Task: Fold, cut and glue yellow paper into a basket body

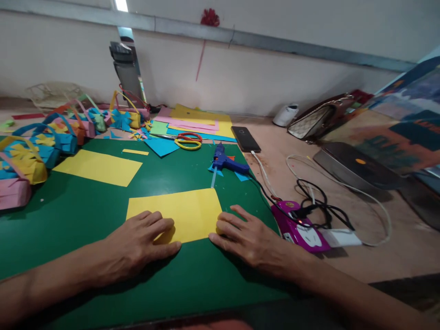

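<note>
In the head view, a sheet of yellow paper (187, 208) lies flat on a green mat (206, 286). The left hand (135, 240) rests on its near left corner, thumb and fingers apart. The right hand (250, 238) touches its right edge; the fingers hide their undersides, so I cannot tell whether they pinch it. Beyond the paper sit a glue gun (223, 162) and scissors (189, 142); right of it, a purple power strip (285, 210).
</note>
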Demonstrator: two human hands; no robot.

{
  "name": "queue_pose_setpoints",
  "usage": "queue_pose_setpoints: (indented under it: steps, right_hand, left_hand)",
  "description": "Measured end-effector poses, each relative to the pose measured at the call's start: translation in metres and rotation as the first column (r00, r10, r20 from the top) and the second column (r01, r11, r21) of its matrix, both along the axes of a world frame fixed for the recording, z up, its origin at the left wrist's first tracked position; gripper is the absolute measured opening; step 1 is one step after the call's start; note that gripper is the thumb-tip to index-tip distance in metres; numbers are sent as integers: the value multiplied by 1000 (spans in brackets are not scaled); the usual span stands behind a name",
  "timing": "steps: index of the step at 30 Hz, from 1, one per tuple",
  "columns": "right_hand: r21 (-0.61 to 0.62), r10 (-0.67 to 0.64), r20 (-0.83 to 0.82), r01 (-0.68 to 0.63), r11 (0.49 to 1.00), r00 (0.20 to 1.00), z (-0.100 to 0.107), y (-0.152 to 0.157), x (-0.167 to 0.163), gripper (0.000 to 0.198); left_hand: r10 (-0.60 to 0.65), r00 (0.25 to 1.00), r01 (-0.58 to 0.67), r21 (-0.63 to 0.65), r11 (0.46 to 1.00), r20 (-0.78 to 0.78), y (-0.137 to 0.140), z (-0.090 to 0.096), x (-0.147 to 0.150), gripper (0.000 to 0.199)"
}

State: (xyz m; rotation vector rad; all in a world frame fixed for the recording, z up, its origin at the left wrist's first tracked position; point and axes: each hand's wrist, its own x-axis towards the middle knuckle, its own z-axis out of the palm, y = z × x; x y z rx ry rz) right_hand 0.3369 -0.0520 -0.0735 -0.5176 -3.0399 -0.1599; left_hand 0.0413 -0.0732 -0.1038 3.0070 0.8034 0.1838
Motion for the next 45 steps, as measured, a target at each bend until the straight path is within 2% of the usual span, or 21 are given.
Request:
queue_pose_setpoints:
  steps: [5, 10, 14, 18, 21, 25, 28, 31, 38, 45]
  right_hand:
    - [38, -54, 4, 54, 998, 999, 0, -4, 22, 33]
    - [71, -81, -50, 84, 994, 995, -2, -7, 34, 37]
    - [105, -119, -109, 131, 986, 987, -4, -13, 34, 41]
    - [106, -173, -202, 197, 975, 964, -1, -18, 23, 40]
    - [83, -132, -213, 153, 985, 968, 0, -19, 4, 38]
    - [38, -65, -93, 69, 997, 994, -4, -15, -19, 29]
    - [19, -60, -64, 61, 998, 996, -8, -11, -24, 24]
    - [-23, -62, -85, 60, 998, 994, -11, -9, -22, 24]
    - [-63, -46, -217, 33, 997, 975, -18, -4, -19, 33]
    - [-100, -50, -230, 28, 995, 972, -17, -4, -18, 32]
  left_hand:
    - [2, 1000, -2, -8, 1000, 0, -2, 2, 0, 38]
    - [19, 1000, -19, 43, 999, 20, 0, 4, -2, 41]
    - [22, 1000, -23, 58, 998, 17, 6, 3, -8, 43]
    - [1, 998, -4, 50, 999, 70, 12, -2, -10, 36]
    - [-33, 998, 31, 42, 999, 58, 13, 1, -2, 32]
    - [-53, 998, 53, -14, 998, -29, 13, 12, 14, 33]
    - [-82, 995, 79, -49, 996, -58, 17, 16, 23, 43]
    - [-97, 995, 95, -48, 994, -35, 21, 13, 24, 44]
    - [-67, 998, 68, -71, 995, 20, 21, 8, 9, 31]
    - [13, 998, -10, -40, 999, 62, 8, 4, -24, 23]
